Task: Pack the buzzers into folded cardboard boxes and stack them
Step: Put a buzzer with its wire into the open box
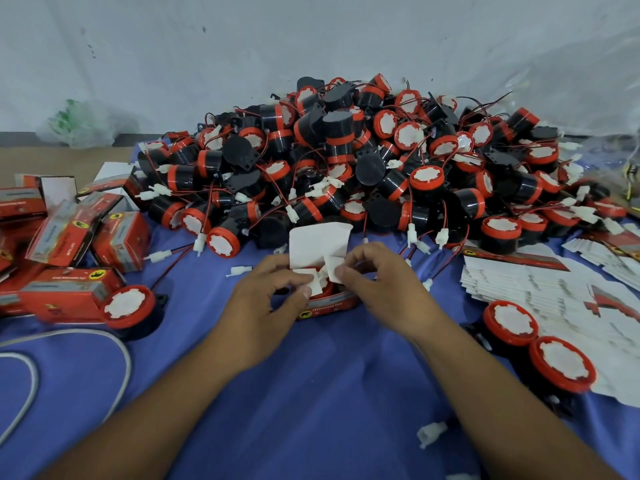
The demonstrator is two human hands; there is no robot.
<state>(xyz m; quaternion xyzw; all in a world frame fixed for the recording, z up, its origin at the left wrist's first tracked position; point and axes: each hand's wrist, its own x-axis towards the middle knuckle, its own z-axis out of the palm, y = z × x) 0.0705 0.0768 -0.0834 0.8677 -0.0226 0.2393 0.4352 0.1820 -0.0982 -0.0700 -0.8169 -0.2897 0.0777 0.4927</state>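
A red cardboard box stands on the blue cloth at the centre, its white top flaps open. A buzzer sits inside it, mostly hidden. My left hand pinches the left side flap, and my right hand pinches the right side flap. The large back flap stands upright behind my fingers. A big heap of black-and-red buzzers with red wires and white connectors lies just beyond the box.
Packed red boxes lie in a loose pile at the left, with one buzzer beside them. Flat unfolded boxes are spread at the right, with two buzzers near them. A grey cable curves at the lower left.
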